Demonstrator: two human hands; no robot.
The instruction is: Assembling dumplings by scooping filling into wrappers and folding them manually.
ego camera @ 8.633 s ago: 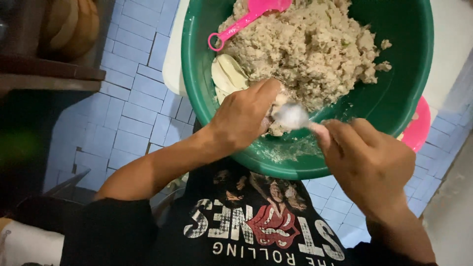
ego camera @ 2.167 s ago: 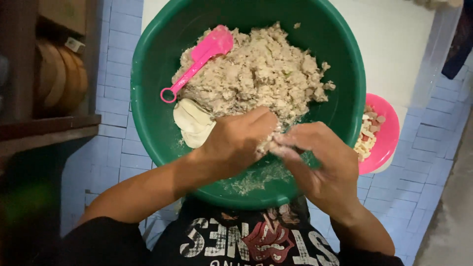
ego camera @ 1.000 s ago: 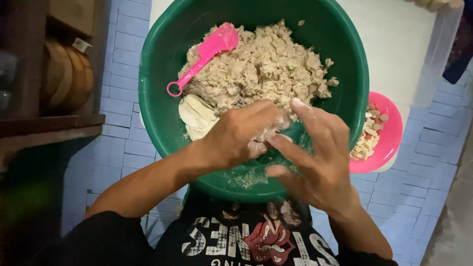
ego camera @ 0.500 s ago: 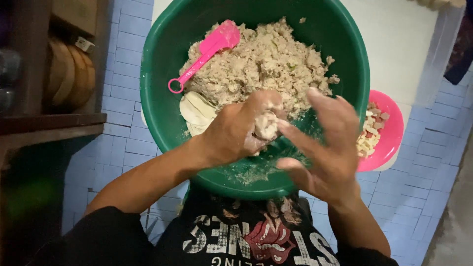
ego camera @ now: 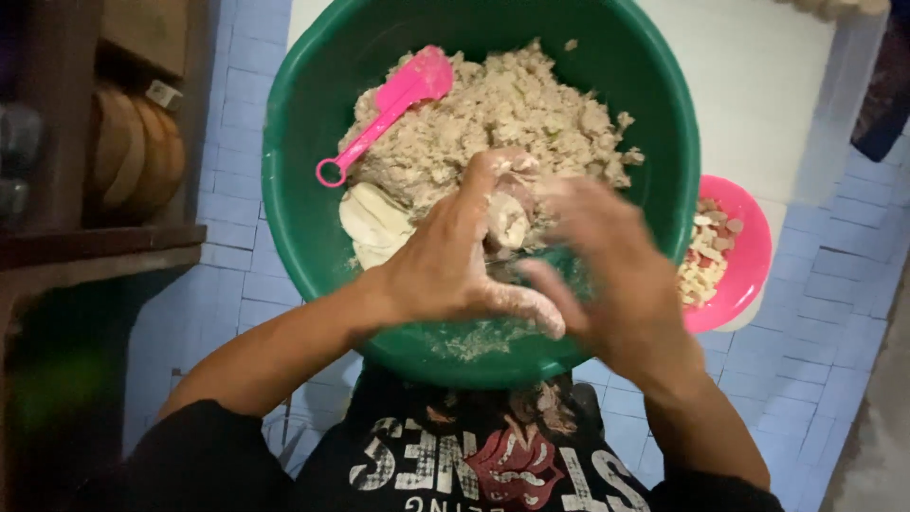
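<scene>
A floor of small blue tiles (ego camera: 232, 275) with pale joints is seen below everything, on the left side and again at the lower right. A white flat surface (ego camera: 758, 104), maybe a low table or a board, is placed over the floor at the upper right; what it is exactly cannot be told. A large green basin (ego camera: 294, 190) is seen in front of this surface, but what it rests on is hidden. A small pink bowl (ego camera: 749, 256) is set at the edge of the white surface, just beside the basin. At the left, a dark wooden shelf (ego camera: 95, 251) is seen, and brown round objects (ego camera: 133, 156) are kept on it.
</scene>
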